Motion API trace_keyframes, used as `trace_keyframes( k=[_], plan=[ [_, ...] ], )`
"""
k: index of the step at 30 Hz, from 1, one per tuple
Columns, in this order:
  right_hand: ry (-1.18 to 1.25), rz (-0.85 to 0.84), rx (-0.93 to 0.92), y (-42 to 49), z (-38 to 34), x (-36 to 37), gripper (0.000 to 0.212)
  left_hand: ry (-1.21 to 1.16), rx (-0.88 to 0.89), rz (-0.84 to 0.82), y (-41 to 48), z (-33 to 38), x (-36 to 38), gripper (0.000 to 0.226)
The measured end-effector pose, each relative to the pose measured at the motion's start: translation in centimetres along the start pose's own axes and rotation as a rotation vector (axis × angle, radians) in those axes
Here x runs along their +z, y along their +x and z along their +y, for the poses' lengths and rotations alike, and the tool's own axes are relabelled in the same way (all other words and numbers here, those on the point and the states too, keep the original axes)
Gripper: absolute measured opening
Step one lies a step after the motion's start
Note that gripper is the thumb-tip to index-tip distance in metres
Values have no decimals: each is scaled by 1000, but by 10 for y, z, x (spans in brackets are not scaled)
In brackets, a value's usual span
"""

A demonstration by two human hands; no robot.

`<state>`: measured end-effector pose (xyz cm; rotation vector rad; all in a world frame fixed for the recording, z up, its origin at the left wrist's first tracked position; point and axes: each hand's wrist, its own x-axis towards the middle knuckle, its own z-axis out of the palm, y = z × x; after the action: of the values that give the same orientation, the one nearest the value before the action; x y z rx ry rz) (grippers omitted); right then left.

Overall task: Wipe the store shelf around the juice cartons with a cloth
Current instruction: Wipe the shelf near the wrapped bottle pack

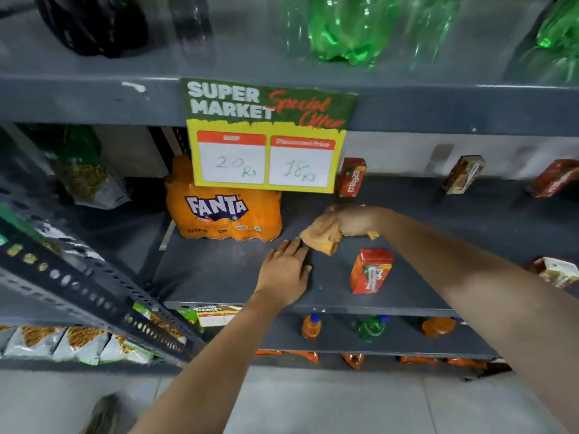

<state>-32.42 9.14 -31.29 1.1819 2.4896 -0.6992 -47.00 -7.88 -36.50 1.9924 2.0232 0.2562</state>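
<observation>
The dark grey shelf [219, 270] carries several small juice cartons. A red carton [371, 270] stands near the front edge and another red carton [352, 177] stands at the back. My right hand [354, 219] is shut on a crumpled yellow-orange cloth [321, 236], pressing it on the shelf between those two cartons. My left hand [286, 269] lies flat and open on the shelf, its fingertips just left of the cloth.
An orange Fanta multipack [224, 214] stands left of the cloth. A yellow price sign [266, 145] hangs from the shelf above. More cartons [463, 175] [556, 270] stand to the right. Small bottles [311, 325] sit on the shelf below, snack packets [78, 343] lower left.
</observation>
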Motion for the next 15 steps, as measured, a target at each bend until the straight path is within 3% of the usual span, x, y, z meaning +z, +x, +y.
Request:
trace_keyframes(
  k=[3, 7, 9, 12, 15],
  plan=[
    [-9, -83, -20, -27, 25, 2, 37, 55, -8, -29, 3, 14, 6, 54],
    [-26, 32, 88, -69, 75, 0, 58, 149, 19, -28, 9, 25, 9, 57],
    [76, -13, 129, -86, 90, 2, 45, 142, 17, -57, 10, 26, 9, 56],
    [236, -85, 182, -114, 86, -12, 11, 147, 10, -70, 10, 25, 9, 56],
    [295, 75, 306, -105, 78, -38, 25, 154, 11, -88, 10, 26, 8, 56]
  ],
)
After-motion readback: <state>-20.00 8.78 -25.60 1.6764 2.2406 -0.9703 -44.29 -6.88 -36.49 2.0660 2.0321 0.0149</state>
